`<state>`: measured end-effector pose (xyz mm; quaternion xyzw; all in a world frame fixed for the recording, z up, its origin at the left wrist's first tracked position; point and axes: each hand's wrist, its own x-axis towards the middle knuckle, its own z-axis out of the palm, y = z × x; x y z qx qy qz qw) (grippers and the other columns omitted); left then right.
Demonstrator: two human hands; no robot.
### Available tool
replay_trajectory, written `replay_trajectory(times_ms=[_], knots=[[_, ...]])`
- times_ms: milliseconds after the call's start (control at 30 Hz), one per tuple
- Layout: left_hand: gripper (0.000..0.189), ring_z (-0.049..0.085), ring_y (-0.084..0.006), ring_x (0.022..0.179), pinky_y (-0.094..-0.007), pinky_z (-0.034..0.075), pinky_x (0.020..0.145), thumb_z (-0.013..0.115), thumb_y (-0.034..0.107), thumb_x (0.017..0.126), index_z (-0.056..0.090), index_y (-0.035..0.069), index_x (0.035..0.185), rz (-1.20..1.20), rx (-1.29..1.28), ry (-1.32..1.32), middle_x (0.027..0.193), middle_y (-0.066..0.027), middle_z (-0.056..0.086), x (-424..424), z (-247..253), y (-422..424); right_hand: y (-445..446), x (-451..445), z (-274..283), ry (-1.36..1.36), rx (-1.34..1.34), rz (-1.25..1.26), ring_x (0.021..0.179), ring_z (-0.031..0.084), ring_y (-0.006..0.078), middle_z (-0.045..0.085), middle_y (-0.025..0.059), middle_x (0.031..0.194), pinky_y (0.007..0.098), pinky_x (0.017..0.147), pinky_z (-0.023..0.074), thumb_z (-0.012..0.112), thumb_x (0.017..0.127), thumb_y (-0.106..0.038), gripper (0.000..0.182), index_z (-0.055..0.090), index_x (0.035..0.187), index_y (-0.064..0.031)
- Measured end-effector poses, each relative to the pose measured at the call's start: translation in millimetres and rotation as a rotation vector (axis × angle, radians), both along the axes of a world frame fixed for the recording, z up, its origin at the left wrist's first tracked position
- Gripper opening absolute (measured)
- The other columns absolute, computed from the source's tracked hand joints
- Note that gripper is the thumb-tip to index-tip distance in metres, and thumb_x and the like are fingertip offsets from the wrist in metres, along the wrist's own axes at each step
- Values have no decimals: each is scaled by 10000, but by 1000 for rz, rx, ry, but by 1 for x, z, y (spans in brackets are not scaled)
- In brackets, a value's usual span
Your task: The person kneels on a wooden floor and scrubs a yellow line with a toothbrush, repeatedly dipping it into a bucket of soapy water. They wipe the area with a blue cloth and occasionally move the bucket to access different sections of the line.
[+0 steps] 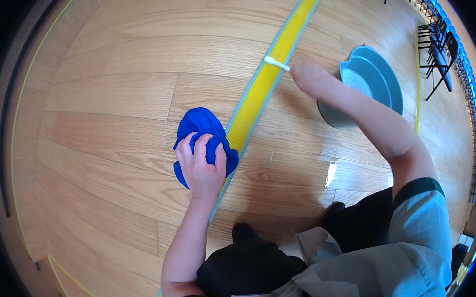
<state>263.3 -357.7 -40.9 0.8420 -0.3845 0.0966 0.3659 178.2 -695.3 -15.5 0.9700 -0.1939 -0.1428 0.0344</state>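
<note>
My left hand (203,163) presses a crumpled blue cloth (199,122) onto the wooden floor at the left edge of a ribbed yellow strip (255,96) with grey-blue borders. My right hand (309,78), farther up and to the right, is closed on the handle of a small white brush (275,63). The brush's pale head lies over the left part of the strip; whether it touches cannot be told. The bristles are not clear. Just right of my right hand stands a blue-grey plastic bucket (393,82) with a pouring lip, partly behind my forearm.
Wet, shiny patches (332,173) show on the wood floor (114,127) below the bucket. Black folding chairs (440,54) stand at the right, before rows of blue seats (469,93). Thin yellow lines run along the floor's left and right sides. My knees are close below the strip.
</note>
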Motion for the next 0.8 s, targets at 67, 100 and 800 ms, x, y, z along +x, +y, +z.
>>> replay_trajectory(times_ms=[67,100,800], knots=[[284,473,-372,1102,-454,419,934,702,177,789,628,75,1044,20,7,5,1150,-170,534,2,1,0,0,4,1,-61,39,-39,898,677,335,680,202,949,449,724,554,472,909,-135,210,637,969,-20],[282,473,-373,1100,-454,419,934,701,176,790,629,75,1043,21,5,8,1150,-170,534,3,1,0,1,4,7,-91,52,-66,907,677,336,679,205,959,446,734,554,473,908,-127,211,640,971,-16],[270,489,-376,1087,-452,408,933,693,153,799,621,66,1044,-21,-20,1,1135,-193,536,2,1,0,1,28,28,87,4,-88,897,680,336,682,221,971,449,768,549,487,894,-114,225,667,979,-10]])
